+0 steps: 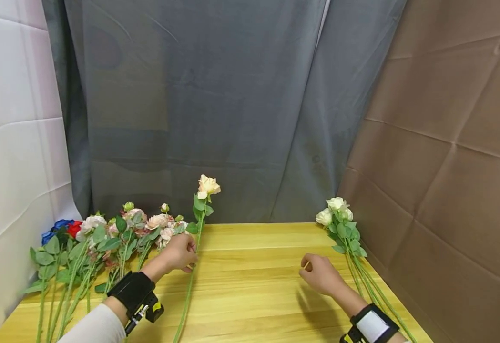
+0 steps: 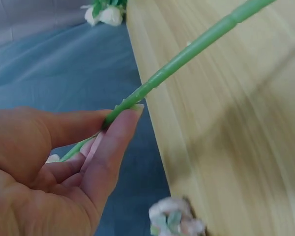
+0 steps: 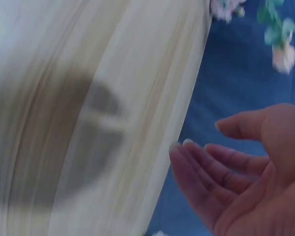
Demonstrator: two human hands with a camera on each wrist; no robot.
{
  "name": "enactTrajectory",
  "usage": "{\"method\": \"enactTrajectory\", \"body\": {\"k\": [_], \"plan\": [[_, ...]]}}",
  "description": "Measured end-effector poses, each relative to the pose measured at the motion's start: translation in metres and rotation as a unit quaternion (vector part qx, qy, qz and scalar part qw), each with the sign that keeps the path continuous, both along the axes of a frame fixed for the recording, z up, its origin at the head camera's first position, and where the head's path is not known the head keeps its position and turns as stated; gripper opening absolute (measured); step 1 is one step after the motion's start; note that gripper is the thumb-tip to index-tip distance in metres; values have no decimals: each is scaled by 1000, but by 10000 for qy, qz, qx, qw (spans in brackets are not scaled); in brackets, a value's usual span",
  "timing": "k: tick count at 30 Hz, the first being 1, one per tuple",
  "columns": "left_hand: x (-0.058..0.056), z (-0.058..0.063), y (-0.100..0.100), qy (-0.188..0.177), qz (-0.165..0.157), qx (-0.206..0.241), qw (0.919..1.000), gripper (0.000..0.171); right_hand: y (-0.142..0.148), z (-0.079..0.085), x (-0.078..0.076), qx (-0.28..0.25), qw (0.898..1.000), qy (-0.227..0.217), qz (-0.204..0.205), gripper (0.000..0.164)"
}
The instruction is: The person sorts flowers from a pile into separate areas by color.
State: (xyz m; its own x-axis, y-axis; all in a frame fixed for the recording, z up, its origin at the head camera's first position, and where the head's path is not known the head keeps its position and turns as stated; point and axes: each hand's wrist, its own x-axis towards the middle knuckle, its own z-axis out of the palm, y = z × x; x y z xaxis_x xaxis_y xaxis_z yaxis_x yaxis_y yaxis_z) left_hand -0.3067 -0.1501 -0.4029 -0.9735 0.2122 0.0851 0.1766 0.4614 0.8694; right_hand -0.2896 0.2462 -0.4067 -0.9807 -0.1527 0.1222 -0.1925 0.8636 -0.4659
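Between thumb and fingertips my left hand [image 1: 180,252] pinches the green stem [image 2: 187,53] of a cream rose [image 1: 208,186]. The rose stands upright in the head view, its bloom above the table's back edge and its stem slanting down toward the front. Leaves grow just below the bloom. My right hand [image 1: 320,274] hovers over the table to the right, fingers relaxed and slightly bent, with nothing in them. In the right wrist view its thumb and fingers [image 3: 206,182] are apart. Nearest to it lie several white roses [image 1: 336,209] with long green stems.
A pile of artificial flowers [image 1: 123,228], pink, white, red and blue, lies along the table's left side, stems toward the front. The wooden table [image 1: 254,305] meets a grey curtain [image 1: 232,109] behind, a white panel [image 1: 18,143] at left and a brown one [image 1: 447,166] at right.
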Motion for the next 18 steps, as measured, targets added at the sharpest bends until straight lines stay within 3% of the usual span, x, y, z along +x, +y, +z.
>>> {"method": "enactTrajectory", "body": {"k": [3,7,11,14,16,18], "plan": [[-1,-3,19,-23,-77,231,9997,19,-22,-6,3,-798,9930,-449,747,22],[-2,-9,50,-37,-442,528,9976,19,-49,-16,12,-1808,9642,-1305,1432,35],[0,-12,77,-84,-777,683,9946,22,-74,-22,20,-2525,9320,-1941,1729,48],[0,-11,91,-62,-851,837,9928,24,-89,-23,23,-2951,9103,-2255,1828,53],[0,-11,98,-25,-853,961,9917,23,-96,-24,24,-3142,9003,-2361,1872,54],[-1,-10,104,18,-804,1095,9907,20,-101,-25,25,-3259,8970,-2347,1844,52]]}}
